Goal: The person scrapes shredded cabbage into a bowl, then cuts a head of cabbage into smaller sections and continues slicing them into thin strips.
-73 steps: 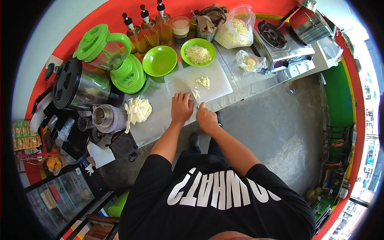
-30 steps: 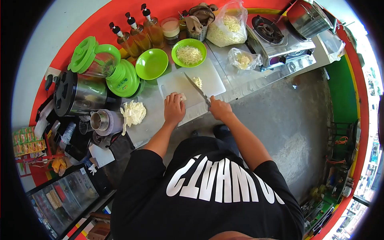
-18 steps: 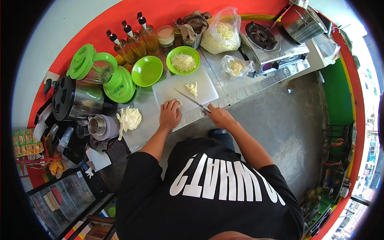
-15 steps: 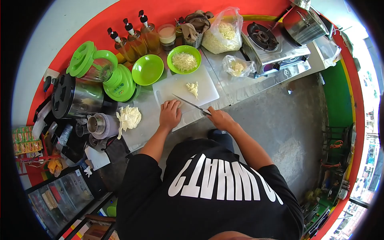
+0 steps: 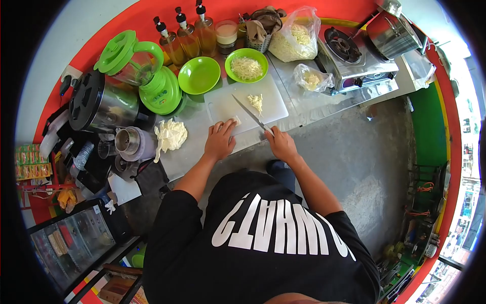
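My right hand (image 5: 281, 144) is closed around the handle of a kitchen knife (image 5: 248, 110), whose blade points away and left over the white cutting board (image 5: 220, 105). At the board's near edge, my left hand (image 5: 221, 140) has its fingertips pressed on a small pale cabbage piece (image 5: 237, 120), mostly hidden beneath them. A little heap of shredded cabbage (image 5: 255, 103) lies on the board, beyond the blade. Behind the board stands a green bowl (image 5: 265, 58) holding pale shreds (image 5: 246, 68). Left of my left hand rests a larger chunk of cabbage (image 5: 171, 135).
Left of the board are an empty green bowl (image 5: 199, 75), a green blender (image 5: 161, 96) and a large steel pot (image 5: 117, 106). Pump bottles (image 5: 188, 40) line the wall. Bags of shreds (image 5: 293, 45) and a gas stove (image 5: 349, 63) stand to the right.
The whole view has shifted, so the counter things appear farther right. The knife has swung to a steeper angle, away from my left hand. The small piece under my left fingertips now shows.
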### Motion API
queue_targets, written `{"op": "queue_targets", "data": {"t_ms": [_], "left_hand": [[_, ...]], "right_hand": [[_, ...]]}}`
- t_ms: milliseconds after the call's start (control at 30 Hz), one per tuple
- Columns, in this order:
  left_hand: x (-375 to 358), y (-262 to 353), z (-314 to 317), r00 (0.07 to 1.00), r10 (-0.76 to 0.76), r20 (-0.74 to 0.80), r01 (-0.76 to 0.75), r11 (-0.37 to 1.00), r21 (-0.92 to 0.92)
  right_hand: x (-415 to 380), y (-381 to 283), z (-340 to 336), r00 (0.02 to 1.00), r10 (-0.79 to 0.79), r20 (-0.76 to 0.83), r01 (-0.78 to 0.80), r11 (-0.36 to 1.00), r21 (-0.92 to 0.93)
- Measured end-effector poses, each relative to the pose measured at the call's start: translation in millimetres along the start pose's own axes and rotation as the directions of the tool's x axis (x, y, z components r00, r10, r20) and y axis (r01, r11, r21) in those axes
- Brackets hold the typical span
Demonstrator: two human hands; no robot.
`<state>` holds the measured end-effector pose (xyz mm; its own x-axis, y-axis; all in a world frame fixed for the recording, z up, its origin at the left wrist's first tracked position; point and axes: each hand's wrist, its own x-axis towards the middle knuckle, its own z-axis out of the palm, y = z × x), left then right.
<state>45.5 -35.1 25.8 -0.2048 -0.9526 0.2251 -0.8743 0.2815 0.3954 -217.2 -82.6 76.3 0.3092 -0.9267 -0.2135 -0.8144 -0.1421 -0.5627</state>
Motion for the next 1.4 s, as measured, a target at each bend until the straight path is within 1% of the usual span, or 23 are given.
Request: {"op": "queue_targets", "data": {"t_ms": [167, 233, 267, 333, 367, 433, 500, 567, 667, 733, 833, 967, 1033, 1167, 1233, 1367, 1400], "left_hand": [[-1, 8, -8, 0.999, 0.012, -0.036, -0.011, 0.999, 0.05], [-3, 7, -10, 0.999, 0.018, -0.037, -0.016, 0.998, 0.054], [-4, 6, -8, 0.998, 0.025, -0.057, -0.021, 0.997, 0.068], [-7, 3, -3, 0.996, 0.034, -0.078, -0.028, 0.997, 0.078], [-7, 1, 0, 0.995, 0.039, -0.09, -0.033, 0.997, 0.068], [-7, 1, 2, 0.994, 0.045, -0.104, -0.039, 0.998, 0.055], [-6, 1, 1, 0.991, 0.045, -0.126, -0.04, 0.998, 0.046], [-5, 3, 0, 0.991, 0.046, -0.129, -0.04, 0.998, 0.044], [-5, 1, 3, 0.993, 0.038, -0.115, -0.034, 0.999, 0.043], [-4, -1, 5, 0.994, 0.037, -0.104, -0.033, 0.999, 0.042], [-4, -2, 6, 0.993, 0.045, -0.108, -0.043, 0.999, 0.02], [-4, -2, 5, 0.993, 0.049, -0.106, -0.051, 0.999, -0.011], [-1, -2, 2, 0.992, 0.056, -0.11, -0.059, 0.998, -0.017], [-2, -1, 0, 0.996, 0.046, -0.081, -0.049, 0.998, -0.038], [1, -1, 0, 0.995, 0.048, -0.084, -0.051, 0.998, -0.034], [3, 0, -2, 0.995, 0.046, -0.083, -0.048, 0.999, -0.015], [1, 1, -2, 0.996, 0.04, -0.074, -0.041, 0.999, -0.015]], "right_hand": [[4, -18, 15, 0.998, -0.063, 0.031, 0.062, 0.997, 0.036], [4, -27, 11, 0.991, -0.062, 0.117, 0.066, 0.997, -0.027], [3, -31, 9, 0.992, -0.058, 0.113, 0.061, 0.998, -0.024], [0, -38, 4, 0.988, 0.007, 0.152, 0.014, 0.99, -0.141], [-1, -39, 5, 0.989, 0.009, 0.151, 0.013, 0.989, -0.146], [-6, -37, 13, 0.988, 0.069, 0.136, -0.05, 0.989, -0.141], [-11, -40, 23, 0.99, 0.087, 0.11, -0.073, 0.989, -0.127], [-12, -40, 27, 0.99, 0.109, 0.086, -0.099, 0.989, -0.111], [-13, -45, 29, 0.988, 0.107, 0.112, -0.094, 0.989, -0.113], [-11, -45, 33, 0.982, 0.162, 0.097, -0.151, 0.982, -0.114], [-9, -36, 50, 0.979, 0.192, 0.075, -0.184, 0.978, -0.096], [2, -39, 59, 0.979, 0.196, 0.056, -0.191, 0.978, -0.082], [11, -49, 48, 0.977, 0.165, 0.131, -0.153, 0.983, -0.099], [1, -58, 41, 0.979, 0.138, 0.153, -0.117, 0.983, -0.138], [-8, -53, 52, 0.971, 0.217, 0.097, -0.208, 0.974, -0.09], [2, -46, 63, 0.972, 0.225, 0.065, -0.219, 0.972, -0.09], [7, -49, 59, 0.977, 0.194, 0.085, -0.186, 0.978, -0.093]]}}
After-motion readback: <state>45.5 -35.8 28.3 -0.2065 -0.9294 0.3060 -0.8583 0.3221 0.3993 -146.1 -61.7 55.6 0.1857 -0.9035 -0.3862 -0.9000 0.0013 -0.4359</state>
